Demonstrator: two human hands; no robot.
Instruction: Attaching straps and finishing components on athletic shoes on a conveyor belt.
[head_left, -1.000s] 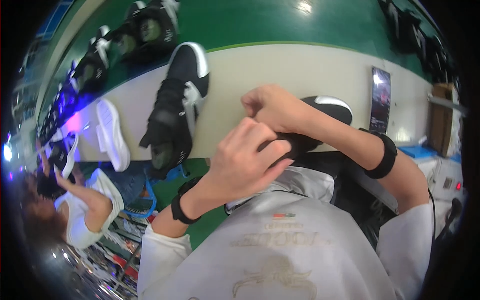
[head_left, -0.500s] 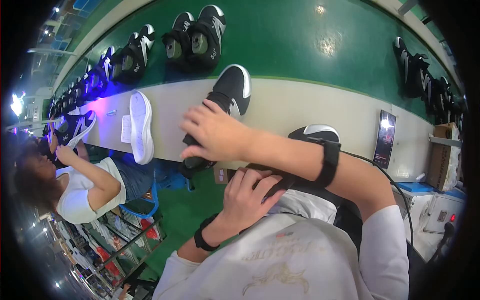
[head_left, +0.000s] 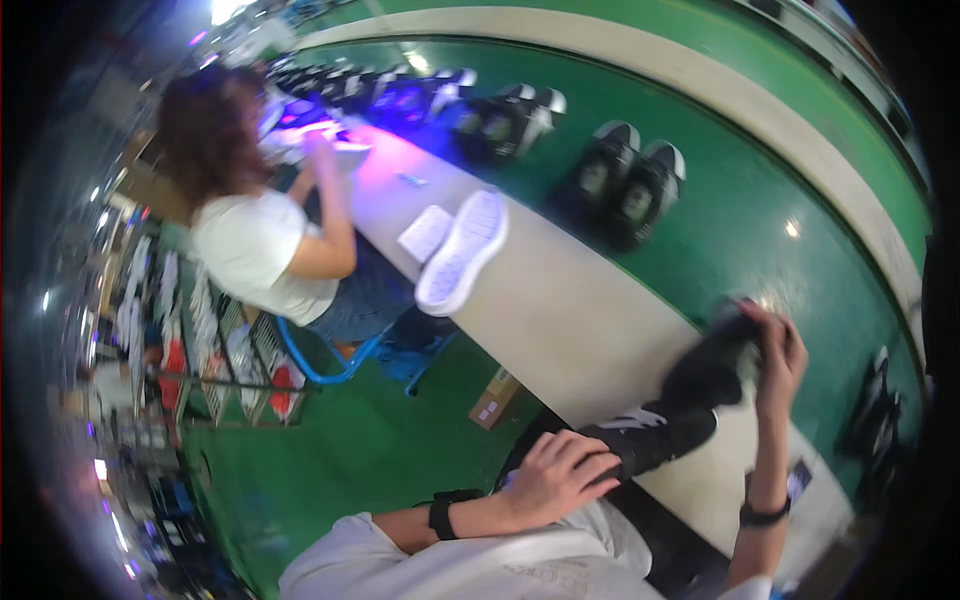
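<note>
My left hand [head_left: 562, 470] lies with curled fingers over the near end of a black shoe [head_left: 665, 440] with white side marks, its far end reaching over the table edge. My right hand [head_left: 782, 362] is raised at the right and grips the upper end of a second black shoe [head_left: 705, 370], blurred by motion. This second shoe hangs tilted just beyond the first, over the far part of the table. Which end of it my fingers hold is hard to make out.
On the pale table [head_left: 560, 330] lie a white shoe sole [head_left: 468, 250] and a white paper [head_left: 425, 232]. Pairs of black shoes [head_left: 620, 180] line the green surface behind. A co-worker [head_left: 265, 225] sits at the left under purple light. A phone [head_left: 798, 480] lies near my right wrist.
The view has swung left. My right hand has gone from lying over the shoe on the table to lifting a shoe at the right. My left hand stays near my lap.
</note>
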